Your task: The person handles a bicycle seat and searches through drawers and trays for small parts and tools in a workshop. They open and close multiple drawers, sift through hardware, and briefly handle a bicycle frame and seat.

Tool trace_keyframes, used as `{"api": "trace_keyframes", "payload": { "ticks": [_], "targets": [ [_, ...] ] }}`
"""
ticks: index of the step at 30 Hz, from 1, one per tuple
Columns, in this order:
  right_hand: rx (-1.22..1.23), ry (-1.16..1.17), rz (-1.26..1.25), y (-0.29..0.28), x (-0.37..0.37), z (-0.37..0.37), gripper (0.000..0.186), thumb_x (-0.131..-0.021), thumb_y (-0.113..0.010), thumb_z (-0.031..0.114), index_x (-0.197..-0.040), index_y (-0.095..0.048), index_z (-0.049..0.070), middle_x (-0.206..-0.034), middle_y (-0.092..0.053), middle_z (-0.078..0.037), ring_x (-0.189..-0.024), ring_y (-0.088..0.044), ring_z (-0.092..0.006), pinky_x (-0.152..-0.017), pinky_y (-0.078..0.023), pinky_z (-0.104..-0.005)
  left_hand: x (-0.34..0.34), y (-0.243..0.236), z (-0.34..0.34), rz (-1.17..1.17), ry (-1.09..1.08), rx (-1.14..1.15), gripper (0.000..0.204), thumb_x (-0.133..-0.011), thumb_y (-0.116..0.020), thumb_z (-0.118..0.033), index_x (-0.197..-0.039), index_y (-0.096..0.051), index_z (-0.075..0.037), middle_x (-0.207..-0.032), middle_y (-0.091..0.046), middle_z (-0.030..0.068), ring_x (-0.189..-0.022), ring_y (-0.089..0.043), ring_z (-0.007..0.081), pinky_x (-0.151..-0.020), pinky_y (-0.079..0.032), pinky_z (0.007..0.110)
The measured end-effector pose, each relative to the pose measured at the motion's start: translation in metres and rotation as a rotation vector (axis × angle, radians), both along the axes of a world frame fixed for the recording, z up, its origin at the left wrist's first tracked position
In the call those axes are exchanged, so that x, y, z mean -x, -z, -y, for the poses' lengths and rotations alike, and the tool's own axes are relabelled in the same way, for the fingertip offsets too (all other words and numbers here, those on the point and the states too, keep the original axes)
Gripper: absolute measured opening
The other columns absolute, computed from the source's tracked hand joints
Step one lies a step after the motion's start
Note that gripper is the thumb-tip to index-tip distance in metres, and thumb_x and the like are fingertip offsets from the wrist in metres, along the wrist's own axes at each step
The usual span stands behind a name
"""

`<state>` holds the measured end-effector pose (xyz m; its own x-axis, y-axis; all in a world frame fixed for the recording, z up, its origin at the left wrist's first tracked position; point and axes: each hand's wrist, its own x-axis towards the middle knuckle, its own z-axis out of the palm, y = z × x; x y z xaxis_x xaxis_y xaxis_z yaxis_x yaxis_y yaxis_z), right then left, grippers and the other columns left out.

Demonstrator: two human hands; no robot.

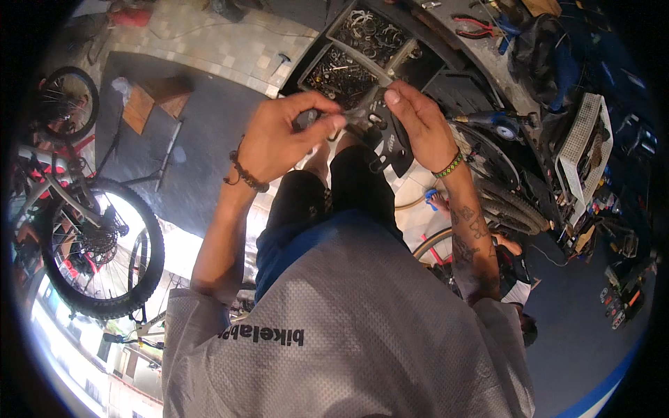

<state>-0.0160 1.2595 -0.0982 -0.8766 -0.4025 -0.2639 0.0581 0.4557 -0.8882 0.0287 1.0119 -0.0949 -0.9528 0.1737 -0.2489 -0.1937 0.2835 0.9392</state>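
My right hand point(421, 129) is closed on the edge of a flat, dark, slotted part point(391, 143), with its thumb pressed along the top. The part has pale markings and several elongated holes; its exact kind is unclear. Left of it, my left hand point(282, 136) has thumb and fingers brought together near the part's upper side, smeared by motion. Whatever small thing sits between those fingertips, I cannot make out. Just beyond both hands lies a drawer tray point(380, 71) divided into compartments, filled with loose bolts, rings and small metal pieces.
At left stands a bicycle wheel point(101, 249) with a knobby tire. Wooden blocks point(139, 109) rest on a grey surface. Red-handled pliers point(474, 28) lie at the far right, near a white perforated basket point(582, 150). Another person point(514, 268) is low behind my right arm.
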Motion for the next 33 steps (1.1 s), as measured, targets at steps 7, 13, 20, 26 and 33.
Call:
{"api": "trace_keyframes", "payload": {
  "ticks": [7, 13, 20, 26, 33],
  "targets": [
    [-0.001, 0.126, -0.117, -0.042, -0.013, 0.023, 0.033, -0.108, -0.054, 0.031, -0.103, -0.063, 0.0, -0.079, -0.062, -0.017, -0.074, -0.062, -0.0367, -0.073, -0.049, -0.0436, -0.006, -0.048, 0.002, 0.236, -0.05, -0.095, 0.024, -0.1, -0.075, -0.023, -0.104, -0.076, 0.0, -0.072, -0.067, -0.0003, -0.052, -0.055, 0.0041, -0.053, -0.048, 0.023],
    [0.051, 0.096, -0.092, -0.054, -0.028, 0.028, 0.036, -0.111, -0.051, 0.035, -0.104, -0.062, 0.001, -0.072, -0.055, -0.013, -0.067, -0.057, -0.0234, -0.067, -0.047, -0.0383, -0.018, -0.057, 0.013, 0.182, -0.043, -0.128, 0.026, -0.1, -0.076, -0.023, -0.107, -0.077, 0.002, -0.07, -0.066, 0.0002, -0.049, -0.051, 0.0031, -0.052, -0.047, 0.022],
    [0.014, -0.046, -0.029, -0.076, -0.03, 0.029, 0.044, -0.113, -0.047, 0.04, -0.109, -0.062, -0.002, -0.084, -0.058, -0.009, -0.079, -0.052, -0.0168, -0.076, -0.047, -0.0328, -0.024, -0.068, 0.029, 0.156, 0.02, -0.178, 0.025, -0.099, -0.076, -0.018, -0.111, -0.076, 0.004, -0.074, -0.068, 0.0026, -0.051, -0.052, 0.0042, -0.045, -0.039, 0.021],
    [0.033, 0.054, -0.151, -0.079, -0.039, 0.043, 0.046, -0.113, -0.044, 0.041, -0.108, -0.061, -0.001, -0.085, -0.062, -0.019, -0.08, -0.06, -0.0358, -0.076, -0.048, -0.0413, -0.031, -0.069, 0.036, 0.167, -0.026, -0.222, 0.024, -0.1, -0.076, -0.019, -0.11, -0.075, 0.003, -0.075, -0.067, 0.0022, -0.052, -0.05, 0.0032, -0.045, -0.036, 0.021],
    [0.02, 0.122, -0.186, -0.078, -0.05, 0.049, 0.045, -0.112, -0.044, 0.039, -0.11, -0.064, -0.001, -0.088, -0.066, -0.023, -0.084, -0.065, -0.0424, -0.077, -0.05, -0.0434, -0.043, -0.07, 0.032, 0.079, -0.068, -0.213, 0.022, -0.101, -0.075, -0.018, -0.108, -0.075, 0.003, -0.072, -0.064, 0.0002, -0.051, -0.048, 0.0019, -0.045, -0.033, 0.02]
  ]
}}
